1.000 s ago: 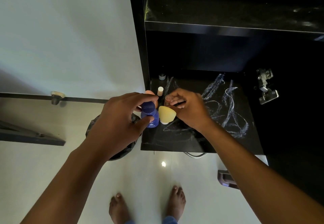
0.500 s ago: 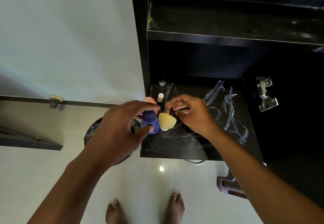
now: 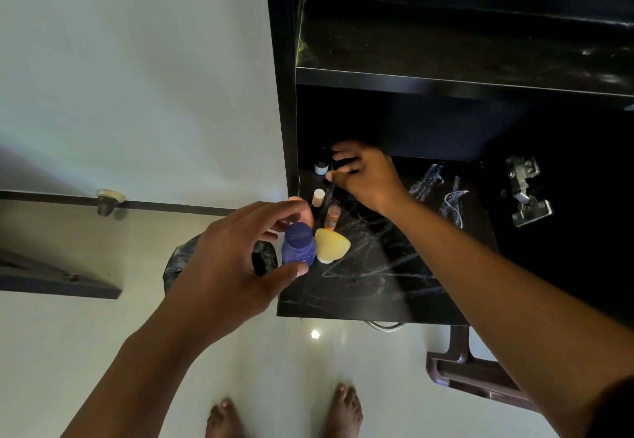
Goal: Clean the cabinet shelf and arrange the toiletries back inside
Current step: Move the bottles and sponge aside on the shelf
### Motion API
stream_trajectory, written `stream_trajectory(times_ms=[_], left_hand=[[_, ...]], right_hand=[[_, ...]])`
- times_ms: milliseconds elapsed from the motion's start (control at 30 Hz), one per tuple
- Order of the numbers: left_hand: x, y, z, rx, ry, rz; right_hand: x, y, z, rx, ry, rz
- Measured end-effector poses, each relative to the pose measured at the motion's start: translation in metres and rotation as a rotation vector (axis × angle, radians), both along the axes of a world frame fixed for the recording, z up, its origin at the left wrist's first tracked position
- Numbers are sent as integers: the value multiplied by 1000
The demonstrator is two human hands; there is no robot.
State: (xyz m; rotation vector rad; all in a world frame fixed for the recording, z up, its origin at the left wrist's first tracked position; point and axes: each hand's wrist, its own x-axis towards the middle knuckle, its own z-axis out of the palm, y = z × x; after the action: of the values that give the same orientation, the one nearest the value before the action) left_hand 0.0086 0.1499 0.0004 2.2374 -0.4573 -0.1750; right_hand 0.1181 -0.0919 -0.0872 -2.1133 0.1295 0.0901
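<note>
My left hand (image 3: pixel 236 259) holds a blue bottle (image 3: pixel 299 245) upright at the front left of the dusty black cabinet shelf (image 3: pixel 377 286), thumb below it and fingers arched over its cap. Touching the bottle are a yellow heart-shaped sponge (image 3: pixel 333 245) and a peach item (image 3: pixel 297 200). Behind them stand a small orange vial (image 3: pixel 332 215) and a white-capped vial (image 3: pixel 318 196). My right hand (image 3: pixel 368 177) reaches to the back left corner beside a small dark bottle (image 3: pixel 321 166). Its fingers are curled and blurred, and the gap between them is too dark to read.
White smears streak the shelf. An upper shelf (image 3: pixel 446 46) overhangs the back. A metal hinge (image 3: pixel 525 192) sits on the right wall. On the floor are a black bin bag (image 3: pixel 178 262) to the left, a brown stool (image 3: pixel 473 374) and my bare feet.
My right hand left the orange vial standing by the sponge and moved to the back left corner. My left hand stays on the blue bottle with its fingers spread wider.
</note>
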Motion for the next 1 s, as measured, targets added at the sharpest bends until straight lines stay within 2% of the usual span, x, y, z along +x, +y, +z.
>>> stream_trajectory(times_ms=[167,400,600,800,1000], left_hand=[[-3,9,2,-30,-6,36],[-9,12,-12,-103,42,104],[-27,9,-36,-133,82,243],[-80,-2,-64,39,56,465],[-119,-22,-78,300,19,122]], right_hand=[[16,3,-12,-64,51,79],[8,-1,-12,-102,-15,-17],[-56,-13,-1,-34,-102,-187],[-151,-3,-9,-52,-7,-346],[-203,26,-15,-113,-98,-298]])
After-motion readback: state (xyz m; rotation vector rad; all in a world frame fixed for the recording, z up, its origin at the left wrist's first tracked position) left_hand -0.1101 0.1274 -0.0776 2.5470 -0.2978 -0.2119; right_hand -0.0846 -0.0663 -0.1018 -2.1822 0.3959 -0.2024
